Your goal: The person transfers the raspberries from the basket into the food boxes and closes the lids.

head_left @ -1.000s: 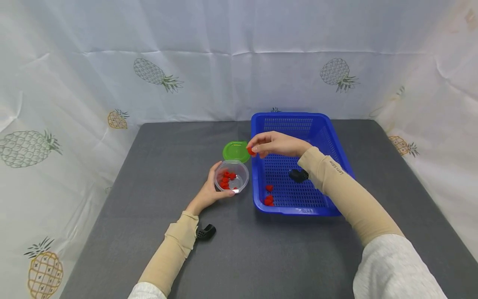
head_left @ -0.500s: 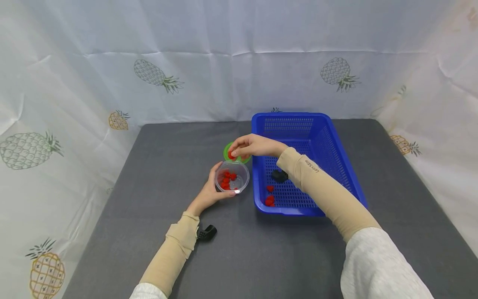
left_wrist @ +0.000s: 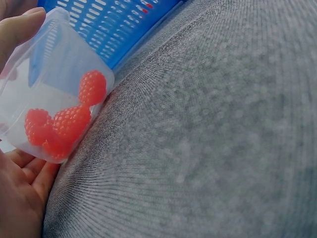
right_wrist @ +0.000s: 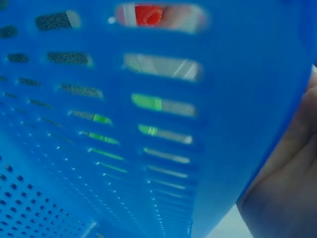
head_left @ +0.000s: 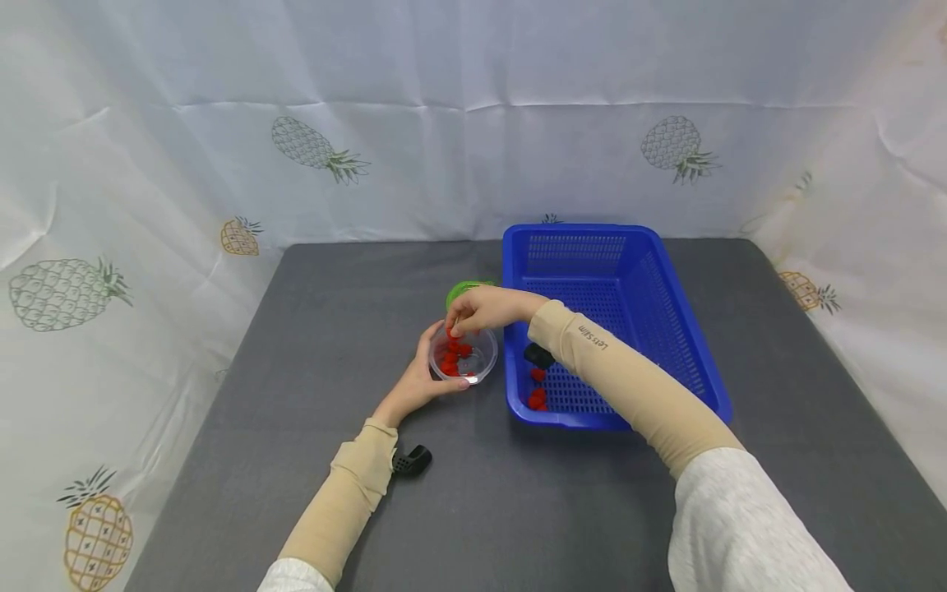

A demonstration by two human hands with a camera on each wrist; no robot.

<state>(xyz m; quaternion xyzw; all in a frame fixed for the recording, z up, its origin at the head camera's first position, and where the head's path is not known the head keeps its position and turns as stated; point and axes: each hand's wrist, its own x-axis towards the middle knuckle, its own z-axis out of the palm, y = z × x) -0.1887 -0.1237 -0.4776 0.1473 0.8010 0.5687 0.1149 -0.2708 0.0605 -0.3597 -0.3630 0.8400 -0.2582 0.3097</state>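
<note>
A clear round plastic tub (head_left: pixel 482 359) stands on the table with several red raspberries (left_wrist: pixel 72 123) in its bottom. My left hand (head_left: pixel 413 385) grips it from the left side, thumb near the rim and fingers around the far wall. Over the tub's mouth, my right hand (head_left: pixel 494 307) pinches one raspberry (head_left: pixel 452 333) between thumb and fingertips. In the right wrist view the blue basket's wall (right_wrist: pixel 247 74) hides most of that hand; a bit of red fruit (right_wrist: pixel 150 16) shows through a slot.
The blue slotted basket (head_left: pixel 592 230) stands right of the tub, my right forearm crossing above it. Several raspberries (head_left: pixel 538 400) lie in its front left corner. Behind the tub, a green lid (head_left: pixel 462 289) is partly covered by my right hand.
My right hand has moved left and toward me with the raspberry, from above the basket's left edge to over the tub. The left hand and the tub have stayed in place.
</note>
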